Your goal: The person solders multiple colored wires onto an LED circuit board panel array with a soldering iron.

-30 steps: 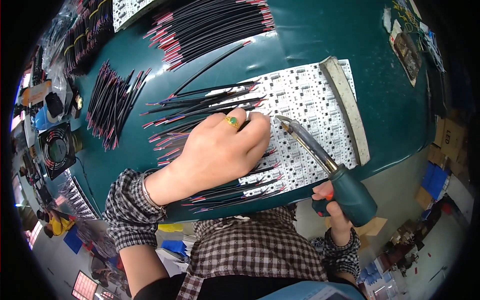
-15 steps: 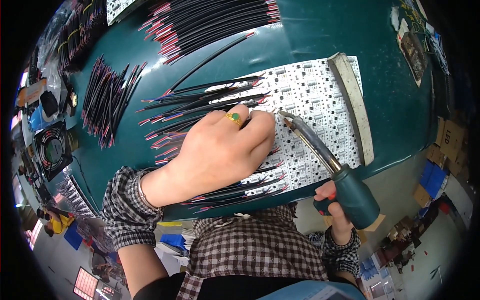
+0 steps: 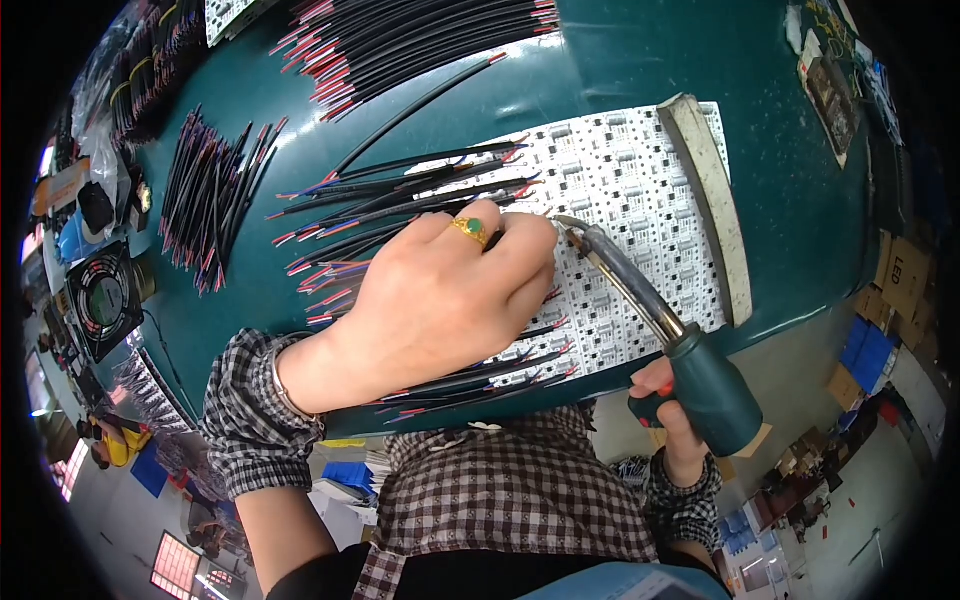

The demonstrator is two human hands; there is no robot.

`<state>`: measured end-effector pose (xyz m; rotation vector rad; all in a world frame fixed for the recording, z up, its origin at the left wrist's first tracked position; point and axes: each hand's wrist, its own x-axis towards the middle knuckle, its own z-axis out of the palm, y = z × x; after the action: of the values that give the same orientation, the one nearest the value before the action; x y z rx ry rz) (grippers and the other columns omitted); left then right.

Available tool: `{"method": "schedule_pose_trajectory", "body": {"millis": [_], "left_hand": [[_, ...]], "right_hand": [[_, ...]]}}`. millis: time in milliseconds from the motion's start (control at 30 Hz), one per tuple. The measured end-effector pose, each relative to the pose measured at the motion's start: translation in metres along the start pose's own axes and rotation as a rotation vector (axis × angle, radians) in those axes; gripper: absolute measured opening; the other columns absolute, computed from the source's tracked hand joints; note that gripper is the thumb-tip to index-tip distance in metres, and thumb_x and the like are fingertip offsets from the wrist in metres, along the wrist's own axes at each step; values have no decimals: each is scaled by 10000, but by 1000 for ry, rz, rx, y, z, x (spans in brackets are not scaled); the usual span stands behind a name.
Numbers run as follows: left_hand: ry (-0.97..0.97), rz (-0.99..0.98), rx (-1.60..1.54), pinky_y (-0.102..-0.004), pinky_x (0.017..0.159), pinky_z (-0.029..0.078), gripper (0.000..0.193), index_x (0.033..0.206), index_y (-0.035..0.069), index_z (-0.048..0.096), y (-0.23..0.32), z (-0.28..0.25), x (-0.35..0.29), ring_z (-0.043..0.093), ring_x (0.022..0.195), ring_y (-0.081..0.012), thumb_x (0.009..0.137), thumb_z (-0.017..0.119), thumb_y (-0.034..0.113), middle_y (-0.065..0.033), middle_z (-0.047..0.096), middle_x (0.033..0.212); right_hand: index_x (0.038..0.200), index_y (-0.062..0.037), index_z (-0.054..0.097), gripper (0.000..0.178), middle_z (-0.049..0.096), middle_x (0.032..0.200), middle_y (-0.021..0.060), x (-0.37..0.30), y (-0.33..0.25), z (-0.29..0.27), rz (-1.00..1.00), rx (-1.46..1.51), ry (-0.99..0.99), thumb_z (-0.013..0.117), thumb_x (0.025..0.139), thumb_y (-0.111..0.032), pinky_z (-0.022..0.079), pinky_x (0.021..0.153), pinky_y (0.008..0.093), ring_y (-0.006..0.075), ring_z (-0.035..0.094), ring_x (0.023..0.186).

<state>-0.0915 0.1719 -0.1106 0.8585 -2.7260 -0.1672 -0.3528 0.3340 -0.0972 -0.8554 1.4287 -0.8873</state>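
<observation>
My left hand (image 3: 445, 285) is closed over the white circuit board panel (image 3: 625, 165), its fingers pinched around a black cable whose body is mostly hidden beneath the hand. Gripped in my right hand (image 3: 679, 428) is a green-handled soldering gun (image 3: 712, 390), partly covering the fingers. Its bent tip reaches the panel just beside my left fingertips; whether it touches the wire end cannot be made out. Several black cables (image 3: 430, 158) with red, white and blue wire ends lie across the panel's left side. A pale, worn bar (image 3: 710, 210) rests across the panel's right end.
A large bundle of black cables (image 3: 420, 45) lies at the back, with one loose cable (image 3: 415, 110) in front of it. Another cable pile (image 3: 215, 200) sits left, near a small fan (image 3: 103, 300). The green table's (image 3: 790, 240) front edge runs close to my apron.
The panel and cables appear slightly higher in view. My left hand has shifted slightly right, and the soldering tip stays beside its fingertips. Both hands keep their grips.
</observation>
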Motion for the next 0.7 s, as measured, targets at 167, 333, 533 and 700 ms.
{"method": "schedule_pose_trajectory", "body": {"millis": [167, 333, 533, 700], "left_hand": [[3, -4, 16, -252, 510, 376, 285, 1047, 34, 719, -1, 1, -1, 489, 696, -120, 767, 719, 84, -2, 451, 824], [-7, 6, 27, -253, 509, 379, 282, 1044, 29, 717, 0, 0, -1, 493, 694, -119, 767, 717, 84, 0, 449, 811], [-19, 13, 15, -254, 508, 378, 276, 1043, 23, 715, 1, -1, 0, 492, 690, -118, 773, 721, 83, 0, 454, 808], [-16, 11, 15, -255, 507, 376, 273, 1039, 21, 715, 1, 0, 0, 495, 683, -119, 774, 728, 85, -1, 460, 811]], "right_hand": [[1197, 81, 597, 518, 736, 969, 140, 1, 4, 3, -19, -8, 15, 841, 810, -162, 581, 781, 304, 173, 708, 846], [1151, 62, 631, 454, 731, 958, 124, -2, 2, 3, -30, -65, 11, 837, 811, -157, 573, 765, 298, 170, 702, 831], [1063, 16, 687, 368, 715, 957, 105, 2, -8, 7, -79, -42, 57, 836, 811, -206, 553, 747, 295, 161, 681, 805], [1112, 34, 658, 431, 717, 962, 113, 1, -4, 6, -54, 9, 39, 830, 829, -241, 557, 747, 295, 159, 682, 807]]}}
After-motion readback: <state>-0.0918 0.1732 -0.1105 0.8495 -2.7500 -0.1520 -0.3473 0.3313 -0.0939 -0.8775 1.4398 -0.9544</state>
